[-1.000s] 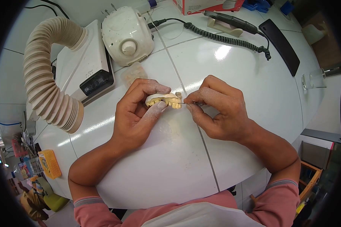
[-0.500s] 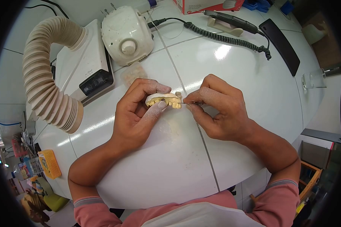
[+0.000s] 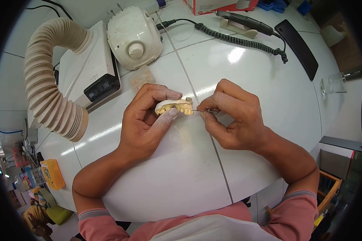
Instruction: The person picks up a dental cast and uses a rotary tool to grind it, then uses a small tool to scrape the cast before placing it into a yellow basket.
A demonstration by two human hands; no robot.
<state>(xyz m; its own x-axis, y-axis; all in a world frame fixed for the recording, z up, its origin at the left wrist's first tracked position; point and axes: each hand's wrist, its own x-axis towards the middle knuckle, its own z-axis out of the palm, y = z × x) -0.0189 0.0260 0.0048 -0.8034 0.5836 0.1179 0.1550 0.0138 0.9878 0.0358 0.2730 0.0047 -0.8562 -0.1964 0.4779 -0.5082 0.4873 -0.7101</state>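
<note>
My left hand [image 3: 149, 116] is closed around a dental model [image 3: 184, 107], a plaster cast with a white base and a row of yellowish teeth. The thumb presses its near side and the fingers curl over its back. In my right hand [image 3: 233, 112], a thin metal hand tool [image 3: 208, 110] is pinched between thumb and fingers. Its fine tip points left and meets, or nearly meets, the teeth at the model's right end. Most of the tool is hidden by the fingers. White dust coats the fingertips of both hands.
A ribbed suction hose [image 3: 54, 76] curves down at left beside a white control box [image 3: 134, 38]. Behind my left hand lies a small clear container [image 3: 142, 77]. Farther back, a rotary handpiece [image 3: 245, 22] rests on a stand, with a black tray-like strip [image 3: 297, 50] at right.
The model and the tool tip have shifted very slightly to the right. Both hands keep their grips.
</note>
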